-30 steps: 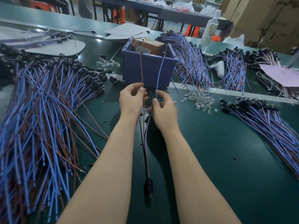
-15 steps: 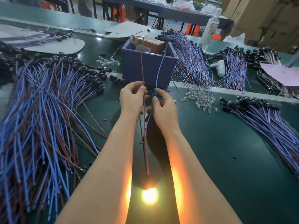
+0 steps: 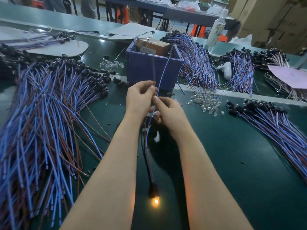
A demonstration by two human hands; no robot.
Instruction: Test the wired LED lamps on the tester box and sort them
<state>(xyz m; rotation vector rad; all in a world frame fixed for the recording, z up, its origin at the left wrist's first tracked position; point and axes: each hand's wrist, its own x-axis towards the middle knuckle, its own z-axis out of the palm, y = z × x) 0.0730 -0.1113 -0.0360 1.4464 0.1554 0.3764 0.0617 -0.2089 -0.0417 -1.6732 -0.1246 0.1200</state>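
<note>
A wide pile of wired lamps (image 3: pixel 41 122) covers the left of the green bench (image 3: pixel 232 155). The purple tester box (image 3: pixel 149 68) stands beyond the hands. The left hand (image 3: pixel 139 98) pinches the brown wire (image 3: pixel 153 70) in its fingers and the right hand (image 3: pixel 169 112) pinches the blue wire (image 3: pixel 163 70); both wires reach the box top. The lamp (image 3: pixel 155 200) glows orange between the forearms.

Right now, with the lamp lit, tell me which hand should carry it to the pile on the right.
The right hand, probably. It pinches the blue wire and lies nearer that pile. The left hand, pinching the brown wire, would have to cross over the right arm.
</note>
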